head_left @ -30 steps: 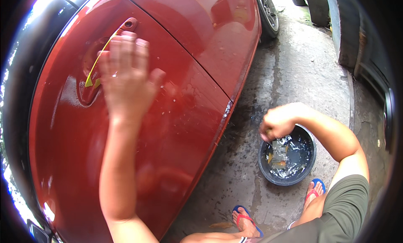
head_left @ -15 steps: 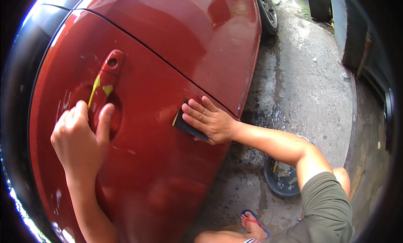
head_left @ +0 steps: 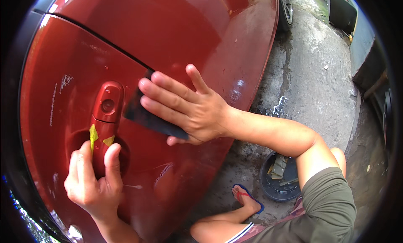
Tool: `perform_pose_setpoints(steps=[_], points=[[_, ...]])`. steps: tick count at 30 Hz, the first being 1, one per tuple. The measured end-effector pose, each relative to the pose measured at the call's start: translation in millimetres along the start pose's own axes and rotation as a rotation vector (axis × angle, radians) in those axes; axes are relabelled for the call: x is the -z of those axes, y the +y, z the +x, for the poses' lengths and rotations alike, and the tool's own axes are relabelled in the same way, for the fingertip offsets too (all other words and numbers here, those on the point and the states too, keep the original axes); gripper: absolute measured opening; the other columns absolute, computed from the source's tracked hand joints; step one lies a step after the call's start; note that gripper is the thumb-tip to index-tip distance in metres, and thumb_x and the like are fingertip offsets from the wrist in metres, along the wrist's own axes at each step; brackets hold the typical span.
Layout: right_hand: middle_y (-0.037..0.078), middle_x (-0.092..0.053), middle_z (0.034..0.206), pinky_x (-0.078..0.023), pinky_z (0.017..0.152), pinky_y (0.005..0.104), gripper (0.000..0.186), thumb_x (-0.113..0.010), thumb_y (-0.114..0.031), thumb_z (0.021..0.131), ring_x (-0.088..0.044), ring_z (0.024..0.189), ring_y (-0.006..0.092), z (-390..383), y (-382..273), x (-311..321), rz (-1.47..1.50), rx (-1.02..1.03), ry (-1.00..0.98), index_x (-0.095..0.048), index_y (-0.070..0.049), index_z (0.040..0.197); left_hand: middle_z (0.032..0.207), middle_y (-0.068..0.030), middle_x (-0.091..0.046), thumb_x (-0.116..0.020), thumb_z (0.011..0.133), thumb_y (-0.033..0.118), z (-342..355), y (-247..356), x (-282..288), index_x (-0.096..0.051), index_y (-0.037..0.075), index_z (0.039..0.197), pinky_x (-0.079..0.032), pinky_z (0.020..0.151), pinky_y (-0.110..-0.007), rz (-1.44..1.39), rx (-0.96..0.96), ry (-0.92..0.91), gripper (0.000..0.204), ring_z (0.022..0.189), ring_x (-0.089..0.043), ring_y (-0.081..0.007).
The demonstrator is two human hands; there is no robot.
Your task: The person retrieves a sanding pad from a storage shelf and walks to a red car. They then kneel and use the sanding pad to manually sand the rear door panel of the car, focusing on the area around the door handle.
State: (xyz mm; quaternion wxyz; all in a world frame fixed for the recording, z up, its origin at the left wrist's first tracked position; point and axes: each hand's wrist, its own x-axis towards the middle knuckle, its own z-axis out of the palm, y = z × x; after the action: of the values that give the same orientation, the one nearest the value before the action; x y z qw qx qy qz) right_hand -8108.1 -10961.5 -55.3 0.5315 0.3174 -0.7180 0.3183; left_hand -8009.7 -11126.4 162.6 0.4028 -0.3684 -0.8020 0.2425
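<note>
My right hand lies flat on a dark sheet of sandpaper, pressing it against the red car door. Its fingers stretch over the sheet, and the thumb tip shows at the near edge. The sandpaper lies just right of the red door handle, close to the door seam. My left hand is closed round the lower part of that handle, its fingertips partly hidden. Two bits of yellow tape stick to the handle beside my left fingers. Pale scuffs mark the paint around it.
A dark round basin with water and several pale pieces stands on the wet concrete floor, near my foot in a flip-flop. A car wheel shows at the top. Dark panels stand at the far right.
My right hand has slid the sandpaper left and up the door, nearer the handle. My left hand stays on the handle. The view has shifted, so the handle sits lower in the picture.
</note>
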Motion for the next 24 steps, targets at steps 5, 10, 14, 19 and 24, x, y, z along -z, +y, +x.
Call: perform_pose_setpoints(steps=[5, 10, 14, 19, 24], points=[[0.009, -0.023, 0.172, 0.003, 0.127, 0.0591, 0.090, -0.060, -0.056, 0.091, -0.019, 0.160, 0.0256, -136, -2, -35, 0.047, -0.027, -0.084, -0.032, -0.010, 0.163, 0.078, -0.0130, -0.065, -0.089, 0.083, 0.026, 8, 3, -5, -0.070, -0.007, 0.104, -0.053, 0.056, -0.036, 0.037, -0.004, 0.004, 0.044, 0.063, -0.064, -0.0289], [0.012, -0.027, 0.171, 0.002, 0.126, 0.0611, 0.083, -0.051, -0.058, 0.097, -0.020, 0.159, 0.0300, -9, 2, 5, -0.037, -0.015, -0.073, -0.034, -0.009, 0.161, 0.076, -0.0115, -0.064, -0.088, 0.084, 0.026, 6, 4, 1, -0.070, -0.007, 0.101, -0.052, 0.056, -0.035, -0.011, 0.073, -0.030, 0.041, 0.061, -0.063, -0.0277], [0.013, -0.027, 0.170, 0.004, 0.125, 0.0625, 0.082, -0.048, -0.060, 0.099, -0.020, 0.159, 0.0316, -119, 4, -20, -0.061, -0.004, -0.203, -0.035, -0.009, 0.161, 0.076, -0.0122, -0.064, -0.088, 0.085, 0.025, 8, 4, -6, -0.070, -0.008, 0.101, -0.051, 0.055, -0.035, -0.036, 0.049, -0.012, 0.041, 0.061, -0.063, -0.0277], [0.015, -0.026, 0.170, 0.004, 0.125, 0.0631, 0.083, -0.048, -0.060, 0.099, -0.015, 0.160, 0.0320, 5, 5, 7, -0.048, 0.007, -0.080, -0.035, -0.006, 0.160, 0.077, -0.0131, -0.066, -0.088, 0.085, 0.024, 5, 2, -2, -0.070, -0.009, 0.102, -0.053, 0.056, -0.035, -0.023, 0.054, -0.025, 0.041, 0.062, -0.064, -0.0279], [0.009, -0.021, 0.173, 0.001, 0.127, 0.0578, 0.094, -0.063, -0.056, 0.089, -0.017, 0.160, 0.0255, -117, -1, -23, 0.071, -0.048, -0.143, -0.029, -0.011, 0.164, 0.077, -0.0133, -0.066, -0.088, 0.085, 0.023, 6, 0, -8, -0.069, -0.010, 0.103, -0.053, 0.056, -0.036, -0.029, -0.013, 0.029, 0.042, 0.063, -0.064, -0.0282]])
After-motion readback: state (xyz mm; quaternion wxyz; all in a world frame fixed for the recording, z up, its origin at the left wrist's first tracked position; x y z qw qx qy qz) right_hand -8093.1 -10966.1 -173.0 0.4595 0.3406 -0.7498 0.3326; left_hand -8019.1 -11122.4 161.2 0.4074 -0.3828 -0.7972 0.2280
